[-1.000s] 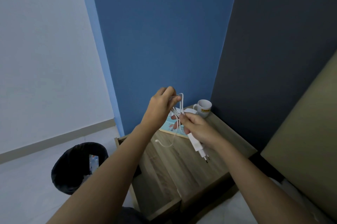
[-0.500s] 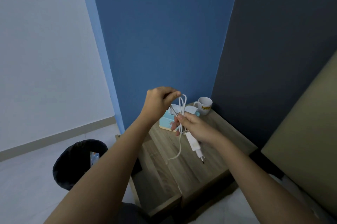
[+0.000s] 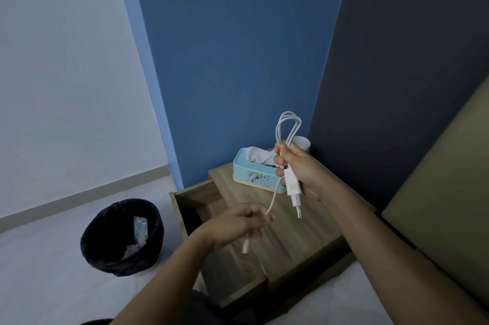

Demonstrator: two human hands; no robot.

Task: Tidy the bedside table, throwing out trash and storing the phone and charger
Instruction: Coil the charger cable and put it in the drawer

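Observation:
My right hand (image 3: 299, 168) grips the white charger (image 3: 293, 188) above the wooden bedside table (image 3: 299, 240), plug pins pointing down, with the cable's loops (image 3: 288, 126) standing up out of the fist. My left hand (image 3: 238, 224) is lower, over the open drawer (image 3: 190, 197), pinching the loose end of the white cable (image 3: 272, 199); the connector tip (image 3: 245, 246) hangs below the fingers. No phone is in sight.
A light blue tissue box (image 3: 251, 171) and a white mug (image 3: 303, 142) stand at the table's back by the blue wall. A black bin (image 3: 121, 237) with wrappers inside stands on the floor to the left. A bed edge lies at the lower right.
My left hand dropped from the top of the cable loops to the cable's free end near the drawer. The right hand kept its hold on the charger and loops.

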